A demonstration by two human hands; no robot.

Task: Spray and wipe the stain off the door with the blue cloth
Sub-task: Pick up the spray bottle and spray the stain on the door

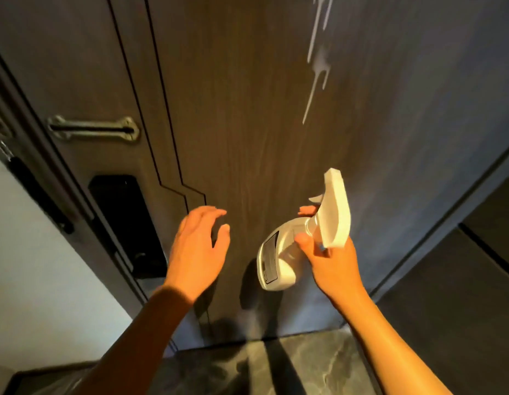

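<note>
Dark wood door [247, 124]: filling most of my view, grain running up and down, thin black grooves cut into its left part.
Stain [318, 55]: white streaks dripping down the door's upper right, well above both hands.
Handle [93, 128]: metal lever sitting on the left of the door, with a black lock panel [128, 226] below it.
Floor [276, 366]: grey marbled tile showing at the bottom, shadows of my arms lying across it.
Obstruction: I am seeing nothing between the hands and the stain.
Label [271, 259]: a grey sticker on the bottle's body — its print is too blurred for me to read.
Right hand [330, 260]: gripping the white spray bottle [301, 238] by its neck, fingers wrapped, one fingertip showing by the trigger; nozzle pointing up toward the door.
Left hand [196, 252]: hanging open, fingers spread and slightly curled, empty — near the door, contact unclear.
Blue cloth: I am not finding it in view.
</note>
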